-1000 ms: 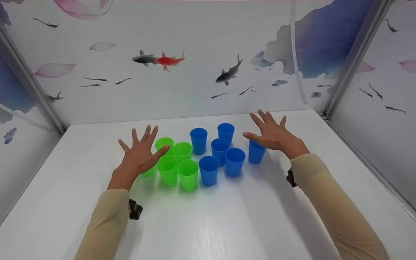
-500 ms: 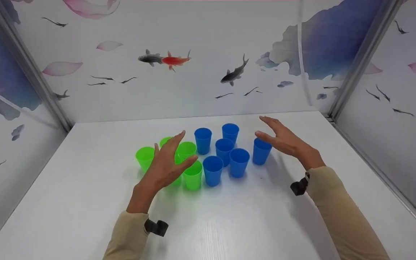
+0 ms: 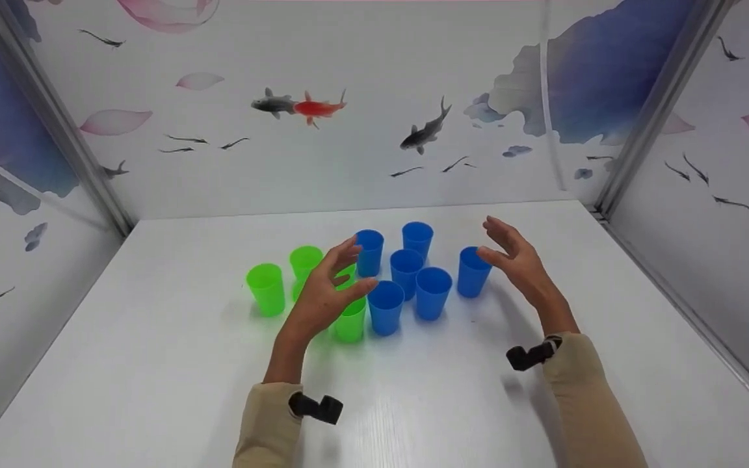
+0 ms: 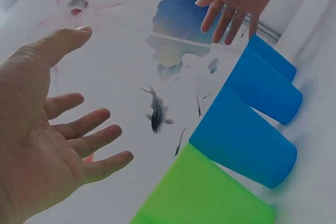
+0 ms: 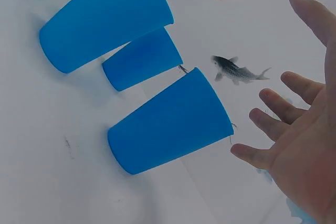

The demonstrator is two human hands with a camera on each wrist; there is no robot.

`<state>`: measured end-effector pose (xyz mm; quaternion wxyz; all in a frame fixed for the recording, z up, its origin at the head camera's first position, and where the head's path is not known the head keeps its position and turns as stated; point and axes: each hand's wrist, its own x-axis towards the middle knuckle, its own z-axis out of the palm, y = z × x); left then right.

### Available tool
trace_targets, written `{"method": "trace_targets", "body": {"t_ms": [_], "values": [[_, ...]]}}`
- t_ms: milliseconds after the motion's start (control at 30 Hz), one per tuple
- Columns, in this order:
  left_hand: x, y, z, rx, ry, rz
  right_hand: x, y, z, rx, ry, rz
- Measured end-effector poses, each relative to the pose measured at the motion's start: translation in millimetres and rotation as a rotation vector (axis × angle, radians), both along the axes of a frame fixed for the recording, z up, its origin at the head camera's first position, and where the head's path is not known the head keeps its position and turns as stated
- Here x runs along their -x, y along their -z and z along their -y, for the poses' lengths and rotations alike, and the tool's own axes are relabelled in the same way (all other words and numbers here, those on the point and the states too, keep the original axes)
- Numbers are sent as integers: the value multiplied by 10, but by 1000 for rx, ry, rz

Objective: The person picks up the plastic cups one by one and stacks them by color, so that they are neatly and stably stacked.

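Several green cups point(image 3: 266, 289) and several blue cups point(image 3: 433, 294) stand upright, mouths up, in a close group on the white table. My left hand point(image 3: 324, 294) hovers over the green ones and hides parts of them. Its fingers are spread and relaxed, palm turned inward, as the left wrist view confirms beside a green cup point(image 4: 205, 192) and a blue cup point(image 4: 244, 137). On the other side, my right hand point(image 3: 523, 268) is held above and beside the rightmost blue cup point(image 5: 170, 121), its thumb overlapping the rim in the head view. Both hands hold nothing.
The white table point(image 3: 413, 403) meets a back wall point(image 3: 322, 175) printed with fish and petals. Side panels with metal corner posts point(image 3: 647, 110) stand left and right. A small black device point(image 3: 316, 408) is strapped at each wrist.
My left hand has moved right across the green cups, uncovering the leftmost one. My right hand has shifted slightly right and turned palm inward. The cups keep their arrangement; the head view shifts a little.
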<state>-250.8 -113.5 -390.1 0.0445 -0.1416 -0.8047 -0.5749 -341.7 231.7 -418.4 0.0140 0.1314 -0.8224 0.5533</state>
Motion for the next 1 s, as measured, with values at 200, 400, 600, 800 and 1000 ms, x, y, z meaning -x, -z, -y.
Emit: {"method": "trace_targets", "body": {"t_ms": [200,400,600,800,1000], "values": [[136,88,-75,-9,37,37,22,181,-14,7,49,21],[188,155,-51,70,44,43,72,285,24,-46,79,60],[234,194,-90,142,49,34,120,344,45,-101,81,111],[231,251,-99,238,32,10,131,421,58,-115,77,143],[227,268,-159,374,29,5,148,437,61,-140,83,167]]}}
